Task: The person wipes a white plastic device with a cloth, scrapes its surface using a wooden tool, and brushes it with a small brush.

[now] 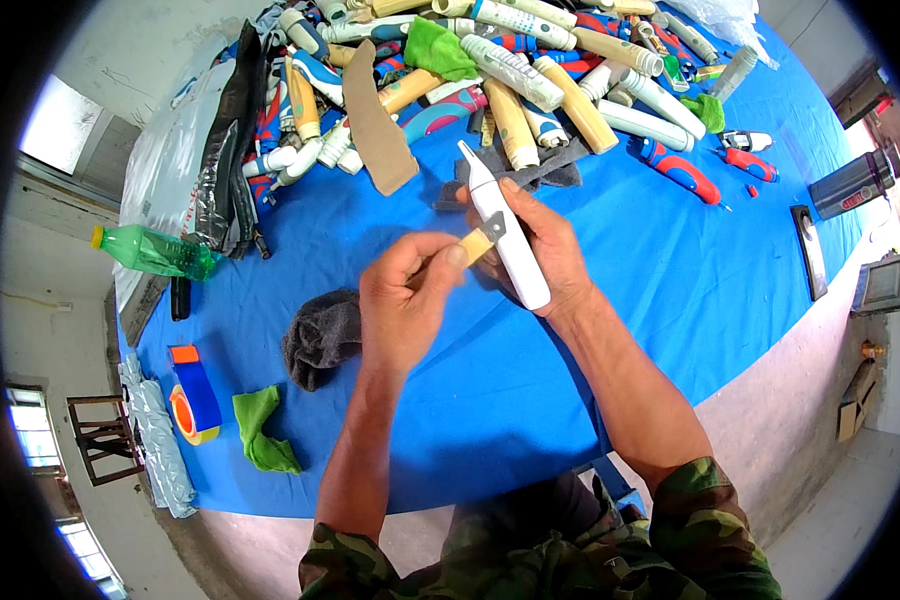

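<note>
My left hand (412, 289) pinches a small scraper (478, 244) with a tan handle and a metal blade. The blade lies against the side of a white plastic tube (511, 244) with a narrow pointed nozzle. That tube is held in my right hand (551, 240), slanted, nozzle up and to the left. Some fingers of my right hand are hidden behind it. Beside my left wrist a dark grey cloth (319, 337) lies crumpled on the blue tablecloth (495, 420). Another dark grey cloth (547, 169) lies flat beyond the tube's nozzle.
A large pile of tubes and bottles (510, 67) covers the far side. A green bottle (161, 251), a tape dispenser (195, 394) and a green cloth (264, 429) lie left. Red-and-blue pen-like tools (682, 171), a black-edged object (808, 251) and a dark flask (851, 184) are right.
</note>
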`<state>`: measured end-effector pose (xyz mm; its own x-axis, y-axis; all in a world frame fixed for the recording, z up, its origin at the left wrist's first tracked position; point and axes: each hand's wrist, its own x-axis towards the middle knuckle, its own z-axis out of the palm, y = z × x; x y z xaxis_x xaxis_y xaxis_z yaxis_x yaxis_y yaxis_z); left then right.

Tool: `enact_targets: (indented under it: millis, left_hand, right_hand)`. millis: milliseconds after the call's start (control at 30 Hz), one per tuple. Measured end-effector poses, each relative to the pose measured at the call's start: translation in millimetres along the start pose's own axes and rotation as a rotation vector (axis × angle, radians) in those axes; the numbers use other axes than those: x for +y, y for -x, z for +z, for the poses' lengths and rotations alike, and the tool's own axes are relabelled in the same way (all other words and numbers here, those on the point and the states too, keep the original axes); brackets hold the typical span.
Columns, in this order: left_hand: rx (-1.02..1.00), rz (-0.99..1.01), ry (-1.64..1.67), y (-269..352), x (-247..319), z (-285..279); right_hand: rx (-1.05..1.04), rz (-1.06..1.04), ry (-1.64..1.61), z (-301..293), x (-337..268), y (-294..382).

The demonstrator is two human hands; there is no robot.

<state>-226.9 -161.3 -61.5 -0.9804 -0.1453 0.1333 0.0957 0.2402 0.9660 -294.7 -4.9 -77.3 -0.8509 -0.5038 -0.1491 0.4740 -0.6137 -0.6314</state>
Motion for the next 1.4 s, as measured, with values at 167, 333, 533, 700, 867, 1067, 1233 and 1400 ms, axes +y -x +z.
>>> enact_targets:
  millis: [167, 333, 533, 700, 867, 1067, 1233, 1400]
  left_hand:
    - [0.017, 0.069, -0.043, 1.6, -0.2, 1.5]
    - [-0.002, 0.072, -0.044, 1.6, 1.6, 2.2]
    - [0.018, 0.086, -0.054, 1.1, -0.7, 1.1]
    - [0.013, 0.089, -0.09, 2.1, 3.3, 3.9]
    - [-0.007, 0.112, -0.086, 1.8, -1.8, 2.6]
    - [0.032, 0.138, -0.134, 1.7, 2.1, 1.4]
    - [0.052, 0.141, -0.129, 1.9, -0.3, 1.8]
    - [0.028, 0.194, -0.143, 1.6, -4.5, 1.1]
  right_hand:
    - [0.035, -0.017, 0.023, 2.0, -0.2, -0.4]
    - [0.065, 0.001, 0.005, 3.1, 0.5, -0.2]
    - [-0.005, 0.006, -0.014, 0.1, 0.3, -0.4]
    - [0.047, 0.004, -0.03, 1.7, -0.5, 0.0]
    - [0.027, 0.011, -0.018, 0.8, 0.1, -0.1]
    - [0.044, 0.007, -0.001, 3.1, -0.6, 0.3]
    - [-0.005, -0.002, -0.014, -0.6, -0.3, 0.7]
    - [0.045, -0.001, -0.005, 1.5, 0.9, -0.4]
